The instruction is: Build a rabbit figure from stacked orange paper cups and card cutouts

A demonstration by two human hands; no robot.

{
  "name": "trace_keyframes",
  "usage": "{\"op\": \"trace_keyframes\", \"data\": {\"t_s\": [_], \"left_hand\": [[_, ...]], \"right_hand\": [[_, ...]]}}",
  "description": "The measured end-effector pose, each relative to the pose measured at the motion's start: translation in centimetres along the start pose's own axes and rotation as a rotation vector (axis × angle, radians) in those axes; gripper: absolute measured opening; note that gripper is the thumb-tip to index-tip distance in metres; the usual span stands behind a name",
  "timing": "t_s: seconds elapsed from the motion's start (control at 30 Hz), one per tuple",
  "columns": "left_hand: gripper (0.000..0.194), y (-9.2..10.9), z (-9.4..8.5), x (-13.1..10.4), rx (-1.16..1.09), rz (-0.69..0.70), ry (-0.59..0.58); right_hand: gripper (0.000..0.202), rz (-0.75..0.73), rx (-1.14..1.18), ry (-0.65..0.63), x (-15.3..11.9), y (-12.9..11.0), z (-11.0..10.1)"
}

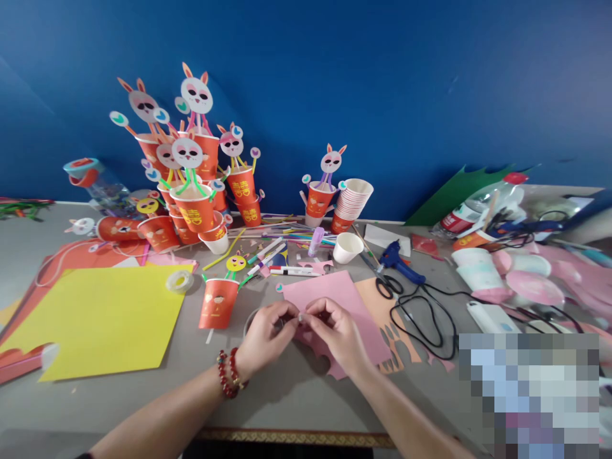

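Observation:
My left hand (268,336) and my right hand (338,333) meet fingertip to fingertip above a pink sheet of paper (342,293). Both are closed in a pinch on a small whitish piece (301,317), too small and too covered to name. Left of them stands a red paper cup (218,305) with a yellow paper face (236,263) and green arms sticking out of it. A small round paper piece with a teal mark (280,288) lies by the pink sheet's corner. Part of a ring-shaped thing shows behind my left hand; its kind is hidden.
Yellow paper (109,319) and a tape roll (180,281) lie left. Stacked red cups with rabbit faces (187,152) stand behind. Scissors (389,287), a blue glue gun (401,262) with its looped cable, markers (291,271) and a white cup (348,248) lie beyond my hands.

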State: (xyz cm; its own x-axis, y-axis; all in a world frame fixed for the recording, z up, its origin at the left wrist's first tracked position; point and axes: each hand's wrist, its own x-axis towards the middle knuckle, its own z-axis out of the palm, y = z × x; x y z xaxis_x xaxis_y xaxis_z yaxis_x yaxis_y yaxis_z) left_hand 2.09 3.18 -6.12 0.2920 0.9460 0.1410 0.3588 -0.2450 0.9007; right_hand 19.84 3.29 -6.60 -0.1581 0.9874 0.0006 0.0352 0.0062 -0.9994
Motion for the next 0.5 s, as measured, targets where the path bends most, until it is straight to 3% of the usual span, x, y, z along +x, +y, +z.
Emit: {"op": "trace_keyframes", "data": {"t_s": [0.37,0.5], "left_hand": [[0.016,0.13,0.27,0.0,-0.019,-0.014,0.022],[0.018,0.18,0.2,-0.11,-0.017,-0.01,0.015]], "right_hand": [[0.019,-0.042,-0.019,0.036,-0.45,-0.41,0.53],[0.035,-0.066,0.022,0.014,-0.39,-0.66,0.47]]}}
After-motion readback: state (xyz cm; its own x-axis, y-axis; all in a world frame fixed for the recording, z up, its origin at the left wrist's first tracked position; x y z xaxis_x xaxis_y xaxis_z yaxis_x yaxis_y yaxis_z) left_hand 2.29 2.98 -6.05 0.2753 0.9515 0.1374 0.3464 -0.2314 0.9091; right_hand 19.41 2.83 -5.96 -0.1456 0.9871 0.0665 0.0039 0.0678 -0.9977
